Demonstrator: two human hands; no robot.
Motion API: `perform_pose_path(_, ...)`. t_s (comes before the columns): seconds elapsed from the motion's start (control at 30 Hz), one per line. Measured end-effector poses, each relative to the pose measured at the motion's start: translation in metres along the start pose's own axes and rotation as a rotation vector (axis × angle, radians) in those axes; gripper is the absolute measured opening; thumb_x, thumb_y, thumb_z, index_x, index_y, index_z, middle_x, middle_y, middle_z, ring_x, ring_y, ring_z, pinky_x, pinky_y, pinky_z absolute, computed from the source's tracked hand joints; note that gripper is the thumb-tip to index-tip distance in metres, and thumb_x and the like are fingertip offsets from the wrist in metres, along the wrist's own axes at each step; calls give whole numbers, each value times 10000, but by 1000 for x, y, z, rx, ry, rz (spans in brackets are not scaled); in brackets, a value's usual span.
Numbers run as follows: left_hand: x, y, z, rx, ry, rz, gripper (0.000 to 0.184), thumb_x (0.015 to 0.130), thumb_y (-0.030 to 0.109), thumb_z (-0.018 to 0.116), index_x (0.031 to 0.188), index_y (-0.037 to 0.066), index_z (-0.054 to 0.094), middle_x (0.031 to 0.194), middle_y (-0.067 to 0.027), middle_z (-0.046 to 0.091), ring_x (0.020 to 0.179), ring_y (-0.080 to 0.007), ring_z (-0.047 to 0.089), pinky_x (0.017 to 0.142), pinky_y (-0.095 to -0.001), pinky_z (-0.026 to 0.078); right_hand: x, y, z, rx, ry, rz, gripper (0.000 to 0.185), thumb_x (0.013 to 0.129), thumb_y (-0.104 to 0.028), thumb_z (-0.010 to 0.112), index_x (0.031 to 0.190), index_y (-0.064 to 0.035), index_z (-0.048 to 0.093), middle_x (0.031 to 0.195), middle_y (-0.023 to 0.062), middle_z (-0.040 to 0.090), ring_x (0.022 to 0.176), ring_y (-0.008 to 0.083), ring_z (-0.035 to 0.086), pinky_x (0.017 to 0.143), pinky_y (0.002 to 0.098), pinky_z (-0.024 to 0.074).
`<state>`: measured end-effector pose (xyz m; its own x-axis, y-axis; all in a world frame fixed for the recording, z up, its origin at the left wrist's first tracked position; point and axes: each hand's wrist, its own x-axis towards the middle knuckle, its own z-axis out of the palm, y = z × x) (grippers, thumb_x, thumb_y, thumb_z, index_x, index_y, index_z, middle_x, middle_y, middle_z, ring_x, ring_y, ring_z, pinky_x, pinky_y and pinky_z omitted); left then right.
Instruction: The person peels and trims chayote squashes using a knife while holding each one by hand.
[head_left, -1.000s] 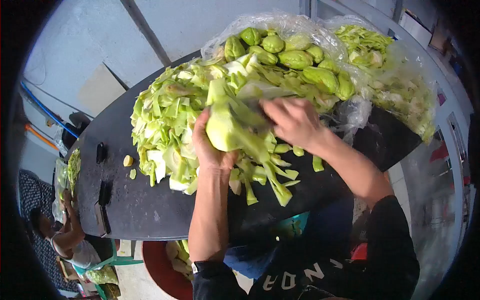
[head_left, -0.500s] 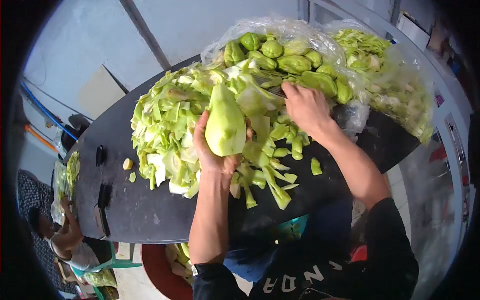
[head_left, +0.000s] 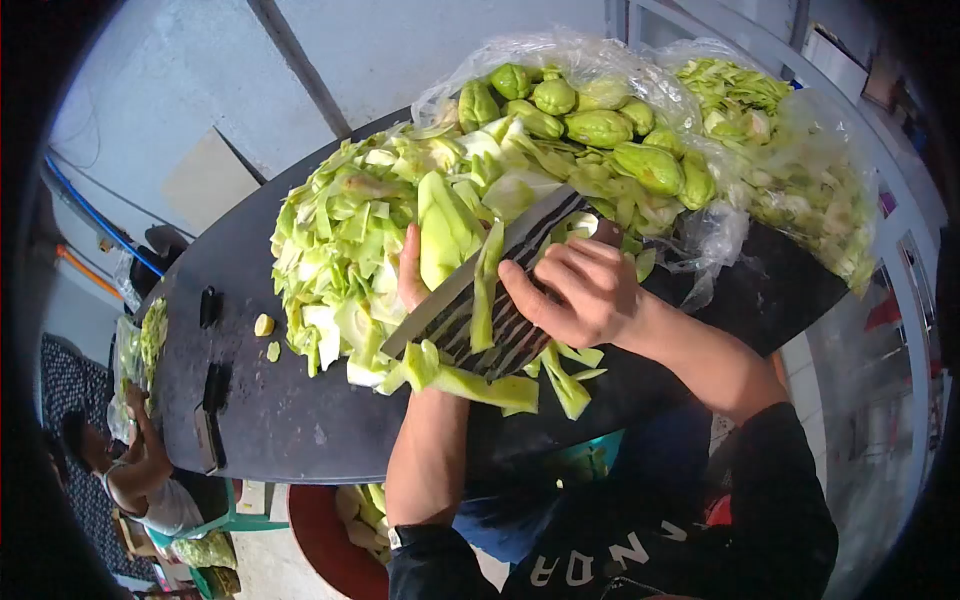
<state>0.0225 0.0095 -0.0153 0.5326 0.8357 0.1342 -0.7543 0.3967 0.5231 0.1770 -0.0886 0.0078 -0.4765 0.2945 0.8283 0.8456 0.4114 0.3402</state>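
Over the near edge of the bench (head_left: 290, 410), the fingers of the right hand (head_left: 583, 290) grip a knife (head_left: 530, 228), peel strips (head_left: 484, 300) on its blade — just behind, the left hand (head_left: 411, 272), partly hidden, holds a pale chayote (head_left: 443, 230). Beyond lies a peel heap (head_left: 335, 225), then whole chayotes (head_left: 598, 128) toward the far edge.

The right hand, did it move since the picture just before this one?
Yes. Against the black table, the right hand has come leftward and toward the near edge, away from the whole green vegetables.
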Motion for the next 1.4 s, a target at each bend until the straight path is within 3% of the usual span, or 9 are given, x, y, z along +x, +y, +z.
perform_pose_path(0.1,4,1,-2,-134,74,-168,510,953,477,515,1214,48,604,1114,-131,665,982,-265,635,878,-404,525,-10,8,14,112,25,210,469,645,-27,672,1113,0,656,705,62,553,593,240,596,506,356,493)
perform_pose_path(0.17,6,5,-7,-340,-235,-220,508,948,489,518,1205,59,607,1139,-120,653,994,-275,622,870,-414,519,-29,25,25,50,-164,407,496,632,-21,694,1124,0,628,794,97,625,694,303,642,596,381,533)
perform_pose_path(0.37,3,3,3,-42,121,-118,463,932,454,560,1189,74,619,1102,-99,677,969,-258,653,857,-426,544,-12,16,6,119,5,195,208,754,-54,636,959,-25,658,683,31,575,593,213,630,530,340,532)
perform_pose_path(0.5,-1,3,7,-99,-86,-238,504,938,497,502,1217,85,581,1027,-118,646,887,-302,622,708,-449,506,-24,36,27,32,-397,732,372,750,-62,674,1115,-60,605,859,156,665,758,367,666,638,444,540)
perform_pose_path(0.6,1,-1,8,-115,-86,-240,505,951,499,486,1246,99,577,1007,-134,652,891,-318,618,621,-372,469,-39,50,27,74,-346,722,404,745,-60,675,1140,-55,592,863,162,665,764,377,663,652,449,540)
perform_pose_path(0.8,2,2,3,-208,65,-227,519,935,473,527,1237,56,596,1160,-154,658,1021,-333,637,905,-479,526,-13,17,2,159,-33,211,338,718,-36,640,1054,-24,672,723,45,596,633,239,651,542,361,535)
perform_pose_path(0.97,0,3,11,-145,-65,-183,492,958,466,499,1249,78,583,1035,-131,655,861,-264,613,684,-360,543,-28,38,28,-26,-324,637,128,820,-55,577,947,-48,585,809,144,672,687,364,673,550,476,525)
perform_pose_path(1.33,5,6,7,-304,-185,-232,503,956,464,503,1230,55,605,1017,-163,663,863,-320,620,712,-385,579,-28,28,13,76,-71,402,260,740,-27,632,999,-45,644,756,115,648,666,297,677,541,392,539)
perform_pose_path(1.4,3,5,20,-217,175,-152,485,956,456,506,1179,44,633,1041,-145,686,953,-334,654,770,-437,587,-22,24,3,109,-66,310,291,728,-25,632,1018,-45,658,756,105,641,678,287,678,545,379,541)
